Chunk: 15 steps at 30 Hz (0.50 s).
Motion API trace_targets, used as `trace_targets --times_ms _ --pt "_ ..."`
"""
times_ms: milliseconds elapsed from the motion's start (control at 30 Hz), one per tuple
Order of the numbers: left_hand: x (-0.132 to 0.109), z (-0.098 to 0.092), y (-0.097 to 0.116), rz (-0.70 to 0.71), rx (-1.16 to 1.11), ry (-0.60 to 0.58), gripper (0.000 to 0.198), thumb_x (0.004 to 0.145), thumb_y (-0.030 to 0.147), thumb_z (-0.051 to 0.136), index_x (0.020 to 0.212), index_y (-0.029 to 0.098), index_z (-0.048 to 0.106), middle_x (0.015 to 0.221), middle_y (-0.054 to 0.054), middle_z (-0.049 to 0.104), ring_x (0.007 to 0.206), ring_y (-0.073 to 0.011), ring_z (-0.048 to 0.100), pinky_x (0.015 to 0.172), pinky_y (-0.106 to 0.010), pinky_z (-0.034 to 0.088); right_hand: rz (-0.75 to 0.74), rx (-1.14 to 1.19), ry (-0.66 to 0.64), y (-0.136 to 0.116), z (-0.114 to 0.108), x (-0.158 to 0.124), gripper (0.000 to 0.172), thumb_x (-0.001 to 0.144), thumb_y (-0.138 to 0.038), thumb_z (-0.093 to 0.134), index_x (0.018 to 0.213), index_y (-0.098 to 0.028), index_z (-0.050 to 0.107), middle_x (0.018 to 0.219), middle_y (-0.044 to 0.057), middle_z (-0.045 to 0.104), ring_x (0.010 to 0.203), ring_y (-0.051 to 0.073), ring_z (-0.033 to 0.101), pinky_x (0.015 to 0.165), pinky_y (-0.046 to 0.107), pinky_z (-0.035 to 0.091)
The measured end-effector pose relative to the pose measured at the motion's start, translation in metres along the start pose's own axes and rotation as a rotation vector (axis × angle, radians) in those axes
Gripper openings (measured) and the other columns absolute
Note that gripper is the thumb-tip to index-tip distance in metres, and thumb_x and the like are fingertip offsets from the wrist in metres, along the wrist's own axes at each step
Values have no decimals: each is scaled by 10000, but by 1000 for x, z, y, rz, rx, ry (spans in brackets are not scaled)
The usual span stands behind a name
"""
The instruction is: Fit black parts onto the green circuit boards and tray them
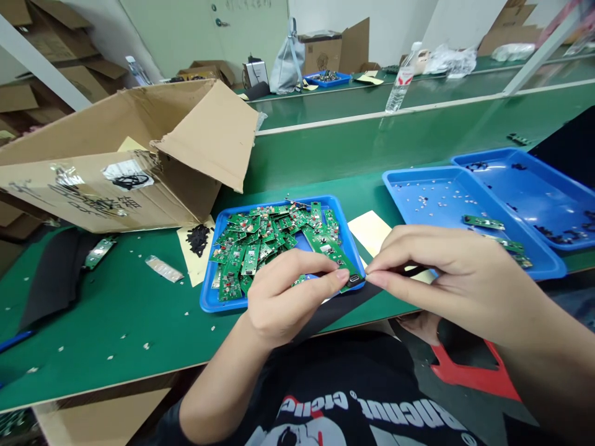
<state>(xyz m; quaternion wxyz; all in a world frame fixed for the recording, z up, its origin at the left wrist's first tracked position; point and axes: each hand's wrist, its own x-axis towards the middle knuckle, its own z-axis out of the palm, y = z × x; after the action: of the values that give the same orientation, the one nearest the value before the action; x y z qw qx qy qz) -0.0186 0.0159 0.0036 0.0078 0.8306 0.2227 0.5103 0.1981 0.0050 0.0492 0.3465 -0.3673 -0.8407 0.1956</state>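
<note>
Your left hand (283, 300) is pinching a green circuit board (331, 249) between thumb and forefinger, over the right side of a blue tray (207, 303) heaped with similar boards (251, 248). Your right hand (446, 272) is pressing thumb and forefinger together beside the board's black-framed port (354, 279); cannot tell if anything small is between them. A cardboard box (102, 192) is standing open behind, to the left.
</note>
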Motion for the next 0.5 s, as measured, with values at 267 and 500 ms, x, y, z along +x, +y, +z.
trace_targets --times_ms 267,500 --pt "3 10 -5 -105 -293 136 109 840 135 684 928 193 714 839 -36 714 727 -116 683 636 -210 588 -47 -22 64 -8 8 3 118 876 -143 610 786 -204 657 704 -4 666 631 107 623 556 217 504" --pt "-6 33 -1 -394 -764 272 344 734 177 807 1060 251 728 1017 -60 724 941 -152 696 665 -187 590 -113 -134 210 -12 19 3 92 865 -97 625 853 -176 671 786 25 677 688 94 643 629 199 538"
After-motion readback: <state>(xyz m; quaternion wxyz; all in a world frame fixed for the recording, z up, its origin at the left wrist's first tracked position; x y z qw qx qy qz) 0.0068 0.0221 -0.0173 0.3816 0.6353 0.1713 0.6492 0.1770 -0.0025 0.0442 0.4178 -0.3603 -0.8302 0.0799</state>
